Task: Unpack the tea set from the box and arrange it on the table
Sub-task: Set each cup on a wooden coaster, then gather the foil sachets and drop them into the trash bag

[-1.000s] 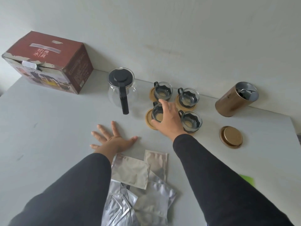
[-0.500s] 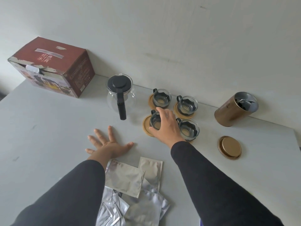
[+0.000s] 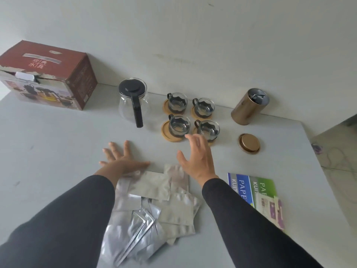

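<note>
Left hand (image 3: 123, 159) flat on table (image 3: 48, 151), right hand (image 3: 197, 157) hovering, fingers spread, empty.

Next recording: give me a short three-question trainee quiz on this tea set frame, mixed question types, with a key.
1. True or false: the right hand grips a glass cup.
2. How many cups sit on wooden coasters? A) three B) four C) five
3. Fill in: the gold lid lies on the table, so the tea canister is ____.

Key: 1 false, it hovers open; 2 B; 3 open.
</note>
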Available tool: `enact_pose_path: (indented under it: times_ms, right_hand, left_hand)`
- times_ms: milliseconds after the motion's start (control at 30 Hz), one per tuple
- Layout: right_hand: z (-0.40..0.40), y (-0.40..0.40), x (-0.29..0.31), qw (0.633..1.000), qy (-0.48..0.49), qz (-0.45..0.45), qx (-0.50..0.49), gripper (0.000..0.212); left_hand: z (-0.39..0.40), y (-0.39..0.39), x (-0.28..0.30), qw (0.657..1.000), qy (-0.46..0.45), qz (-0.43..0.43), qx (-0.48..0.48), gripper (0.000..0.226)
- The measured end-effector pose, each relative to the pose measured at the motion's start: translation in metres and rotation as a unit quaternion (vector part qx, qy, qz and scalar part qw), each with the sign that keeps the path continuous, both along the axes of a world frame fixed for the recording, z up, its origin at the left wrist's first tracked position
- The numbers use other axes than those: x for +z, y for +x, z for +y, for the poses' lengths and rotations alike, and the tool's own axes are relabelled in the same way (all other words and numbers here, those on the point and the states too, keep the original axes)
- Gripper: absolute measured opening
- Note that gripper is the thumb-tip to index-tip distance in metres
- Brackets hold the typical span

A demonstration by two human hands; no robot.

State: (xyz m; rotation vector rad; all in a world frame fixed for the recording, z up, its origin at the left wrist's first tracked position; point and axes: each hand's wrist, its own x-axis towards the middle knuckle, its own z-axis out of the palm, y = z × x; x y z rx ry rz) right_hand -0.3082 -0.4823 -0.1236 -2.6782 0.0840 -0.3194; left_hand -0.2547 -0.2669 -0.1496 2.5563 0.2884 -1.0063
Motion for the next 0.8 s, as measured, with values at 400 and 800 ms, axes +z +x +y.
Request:
enact_pose_path:
  times_ms: [400,800]
  right_hand:
    - [0.064,-0.07,-0.005,0.909,0.107,0.326,-0.236,0.093]
    - [0.077,-0.092,-0.019,0.916,0.003,0.36,-0.178,0.093]
  left_hand:
    - [0.076,-0.102,0.026,0.982,-0.003,-0.012,0.189,0.103]
    - [0.002,-0.143,0.017,0.992,-0.049,-0.003,-0.115,0.139]
